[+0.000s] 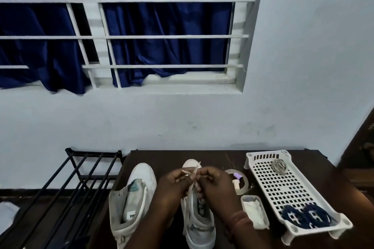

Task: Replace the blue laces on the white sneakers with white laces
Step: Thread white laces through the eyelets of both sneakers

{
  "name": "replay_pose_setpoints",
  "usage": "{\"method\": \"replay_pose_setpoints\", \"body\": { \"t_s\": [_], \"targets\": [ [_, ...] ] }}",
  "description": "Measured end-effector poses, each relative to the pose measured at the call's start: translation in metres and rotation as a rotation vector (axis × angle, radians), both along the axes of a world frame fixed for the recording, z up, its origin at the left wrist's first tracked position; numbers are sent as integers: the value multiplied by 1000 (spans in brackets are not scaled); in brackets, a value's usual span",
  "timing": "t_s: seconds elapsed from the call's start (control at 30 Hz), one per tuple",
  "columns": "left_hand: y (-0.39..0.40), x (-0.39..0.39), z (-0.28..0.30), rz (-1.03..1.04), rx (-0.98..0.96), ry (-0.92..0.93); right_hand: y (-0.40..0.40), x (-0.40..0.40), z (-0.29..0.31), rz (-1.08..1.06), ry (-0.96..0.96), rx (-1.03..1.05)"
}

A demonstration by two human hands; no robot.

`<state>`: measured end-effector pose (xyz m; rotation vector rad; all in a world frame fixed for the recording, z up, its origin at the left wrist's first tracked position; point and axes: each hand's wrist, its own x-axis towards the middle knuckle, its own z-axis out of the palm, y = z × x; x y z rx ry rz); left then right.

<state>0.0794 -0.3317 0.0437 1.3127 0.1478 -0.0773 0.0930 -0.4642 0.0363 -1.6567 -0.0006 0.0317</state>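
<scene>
White lace runs up from the right sneaker, which stands at 6 o'clock on the dark desk, toe toward the wall. Both hands meet over its tongue: the left hand pinches a lace end between curled fingers, and the right hand pinches the strand just beside it, fingers curled too. At 7 o'clock the left sneaker stands unlaced, just beside the right one. A white perforated tray lies at 4 o'clock; two coiled blue laces sit at its near end and a grey bundle at its far end. Between tray and right sneaker lie a small white box and a tape ring. A black rack stands at 9 o'clock.
</scene>
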Motion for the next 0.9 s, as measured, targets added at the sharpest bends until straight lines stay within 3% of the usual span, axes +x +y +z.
{"method": "replay_pose_setpoints", "body": {
  "t_s": [0.2,0.37,0.53,0.73,0.9],
  "targets": [
    [-2,9,4,-87,64,-64,-11,6,8,22,11,159],
    [5,9,2,-172,269,-120,-14,8,7,3,102,204],
    [8,7,-6,-120,277,-134,-8,10,2,-107,58,98],
    [8,4,-14,9,382,-196,-3,3,0,-94,12,18],
    [12,9,-18,96,443,-196,0,2,-5,-20,-153,-282]
  ]
}}
